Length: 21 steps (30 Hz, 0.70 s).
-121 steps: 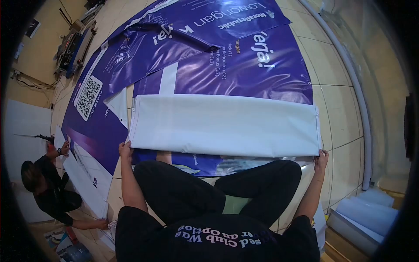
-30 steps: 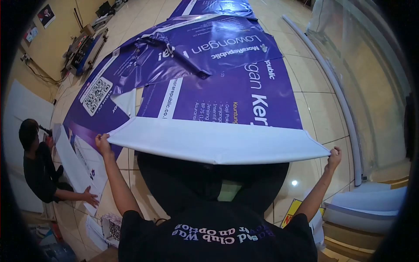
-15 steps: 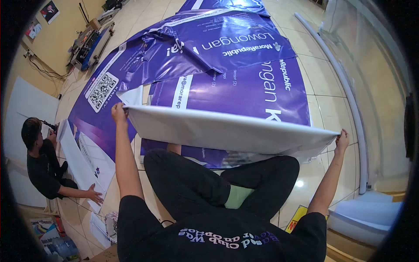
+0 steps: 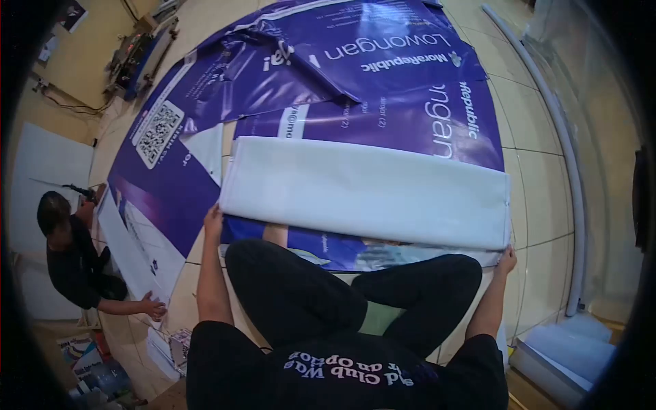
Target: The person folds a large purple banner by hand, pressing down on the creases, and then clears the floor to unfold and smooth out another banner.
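Note:
A large purple printed banner (image 4: 342,55) lies across the floor in front of my crossed legs. Its near part is folded over into a wide strip with the white back (image 4: 369,188) facing up. At the strip's near left corner, my left hand (image 4: 213,222) is closed on the banner's edge. My right hand (image 4: 506,261) pinches the near right corner the same way. Between the strip and my legs, a printed part of the banner (image 4: 321,242) shows. My fingertips are partly hidden by the material.
At the left, a person (image 4: 72,253) in black sits by another white-backed sheet (image 4: 130,239), one arm reaching out. A long pale tube (image 4: 547,123) lies on the tiles at the right. A white box (image 4: 553,359) stands at lower right, and a machine (image 4: 140,65) at upper left.
Both my hands have come down and toward me with the banner's edge. The raised fold now lies flatter, showing more white back. The view has tilted slightly.

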Available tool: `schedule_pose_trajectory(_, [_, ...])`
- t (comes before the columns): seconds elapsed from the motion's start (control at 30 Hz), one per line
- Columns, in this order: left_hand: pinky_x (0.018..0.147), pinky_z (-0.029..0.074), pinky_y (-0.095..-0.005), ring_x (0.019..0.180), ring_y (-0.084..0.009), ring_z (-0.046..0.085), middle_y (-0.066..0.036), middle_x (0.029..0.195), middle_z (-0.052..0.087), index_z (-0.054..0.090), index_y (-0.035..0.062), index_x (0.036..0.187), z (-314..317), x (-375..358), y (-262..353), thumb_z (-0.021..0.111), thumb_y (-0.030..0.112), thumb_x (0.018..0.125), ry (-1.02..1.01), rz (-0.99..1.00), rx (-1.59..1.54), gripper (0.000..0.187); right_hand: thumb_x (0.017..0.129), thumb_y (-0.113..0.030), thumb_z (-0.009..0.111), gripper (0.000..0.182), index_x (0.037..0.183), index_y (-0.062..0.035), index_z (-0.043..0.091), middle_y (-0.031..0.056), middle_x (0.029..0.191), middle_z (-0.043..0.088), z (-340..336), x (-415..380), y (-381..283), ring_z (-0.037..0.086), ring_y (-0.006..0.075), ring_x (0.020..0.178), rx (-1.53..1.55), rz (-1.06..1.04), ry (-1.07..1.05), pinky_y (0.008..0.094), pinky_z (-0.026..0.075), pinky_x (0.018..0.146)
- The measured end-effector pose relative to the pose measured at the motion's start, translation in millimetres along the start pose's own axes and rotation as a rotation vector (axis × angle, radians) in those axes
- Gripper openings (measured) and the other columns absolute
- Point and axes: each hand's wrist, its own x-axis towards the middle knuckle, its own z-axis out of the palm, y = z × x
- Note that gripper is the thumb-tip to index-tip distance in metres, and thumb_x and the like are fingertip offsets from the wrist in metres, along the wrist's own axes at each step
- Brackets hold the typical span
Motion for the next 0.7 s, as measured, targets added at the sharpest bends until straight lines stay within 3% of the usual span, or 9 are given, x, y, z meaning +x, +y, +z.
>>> schedule_pose_trajectory(0.13, [0.088, 0.037, -0.0262, 0.102, -0.0168, 0.051, -0.011, 0.111, 0.055, 0.047, 0.0014, 0.12, 5.6, -0.6, -17.2, 0.046, 0.01, 0.087, -0.147, 0.156, -0.06, 0.034, 0.085, -0.028, 0.053, 0.035, 0.108, -0.0016, 0.057, 0.0092, 0.093, 0.062, 6.5, 10.4, 23.7, 0.055, 0.0167, 0.078, 0.169, -0.005, -0.021, 0.0286, 0.044, 0.069])
schedule_pose_trajectory(0.23, [0.086, 0.038, -0.0257, 0.099, -0.0159, 0.052, -0.011, 0.108, 0.056, 0.05, 0.0006, 0.116, 13.2, -24.5, 14.2, 0.048, 0.015, 0.087, -0.113, 0.116, -0.005, 0.032, 0.086, -0.021, 0.052, 0.036, 0.12, -0.0083, 0.047, 0.0059, 0.089, 0.06, -4.6, 11.3, 11.5, 0.052, 0.009, 0.071, 0.335, 0.179, -0.138, 0.0207, 0.041, 0.056])
schedule_pose_trajectory(0.27, [0.085, 0.039, -0.0254, 0.097, -0.0155, 0.053, -0.011, 0.106, 0.057, 0.052, 0.0005, 0.115, 19.0, -31.5, 24.1, 0.048, 0.016, 0.087, -0.083, 0.092, 0.02, 0.032, 0.086, -0.021, 0.052, 0.036, 0.12, -0.0083, 0.047, 0.0059, 0.089, 0.06, -6.8, 12.9, 10.7, 0.052, 0.009, 0.071, 0.33, 0.177, -0.124, 0.0207, 0.041, 0.056])
schedule_pose_trajectory(0.3, [0.075, 0.043, -0.0267, 0.086, -0.0139, 0.054, -0.008, 0.1, 0.059, 0.05, 0.003, 0.117, 19.0, -26.5, 13.1, 0.051, 0.022, 0.086, -0.043, 0.087, 0.032, 0.037, 0.086, -0.02, 0.052, 0.034, 0.118, -0.0079, 0.048, 0.0056, 0.086, 0.06, -8.7, 16.8, 14.7, 0.051, 0.0087, 0.066, 0.325, 0.212, -0.202, 0.0201, 0.04, 0.053])
schedule_pose_trajectory(0.37, [0.08, 0.042, -0.0256, 0.088, -0.0152, 0.055, -0.009, 0.099, 0.06, 0.056, -0.0003, 0.11, 10.1, -11.1, -19.2, 0.051, 0.023, 0.087, -0.023, 0.083, -0.035, 0.033, 0.086, -0.017, 0.052, 0.03, 0.113, -0.0073, 0.047, 0.0036, 0.077, 0.057, -19.2, 15.7, 3.0, 0.046, 0.0077, 0.054, 0.328, 0.261, -0.299, 0.0199, 0.038, 0.044])
schedule_pose_trajectory(0.47, [0.082, 0.041, -0.0276, 0.091, -0.0181, 0.056, -0.013, 0.099, 0.061, 0.058, -0.0019, 0.105, 7.6, -20.0, -12.5, 0.052, 0.024, 0.087, 0.017, 0.057, 0.088, 0.033, 0.086, -0.019, 0.052, 0.031, 0.115, -0.0101, 0.045, 0.0008, 0.068, 0.05, -25.1, 1.3, -10.4, 0.044, 0.0069, 0.052, 0.282, 0.283, -0.316, 0.0203, 0.037, 0.042])
schedule_pose_trajectory(0.57, [0.07, 0.044, -0.0284, 0.078, -0.0179, 0.056, -0.01, 0.083, 0.059, 0.054, -0.0007, 0.097, 14.2, -28.0, -1.5, 0.054, 0.028, 0.085, 0.077, 0.165, 0.27, 0.031, 0.086, -0.022, 0.051, 0.028, 0.112, -0.0098, 0.046, 0.0005, 0.068, 0.051, -29.1, 0.8, -3.0, 0.045, 0.0068, 0.052, 0.389, 0.297, -0.346, 0.0198, 0.038, 0.043])
schedule_pose_trajectory(0.63, [0.063, 0.045, -0.0283, 0.072, -0.0174, 0.056, -0.009, 0.077, 0.057, 0.051, 0.0006, 0.095, 12.4, -32.4, 8.8, 0.054, 0.03, 0.085, 0.077, 0.194, 0.281, 0.031, 0.089, -0.023, 0.048, 0.018, 0.102, -0.0117, 0.048, -0.0008, 0.07, 0.051, -22.8, 0.9, 2.3, 0.043, 0.0051, 0.05, 0.413, 0.235, -0.337, 0.0187, 0.038, 0.043])
schedule_pose_trajectory(0.7, [0.048, 0.041, -0.0259, 0.059, -0.0149, 0.052, -0.006, 0.07, 0.051, 0.045, 0.0041, 0.096, 13.3, -41.6, 24.3, 0.054, 0.032, 0.085, 0.008, -0.076, 0.039, 0.032, 0.088, -0.024, 0.049, 0.019, 0.102, -0.0114, 0.047, -0.0001, 0.071, 0.052, -19.4, -1.2, -2.8, 0.045, 0.006, 0.052, 0.439, 0.267, -0.319, 0.0193, 0.039, 0.044])
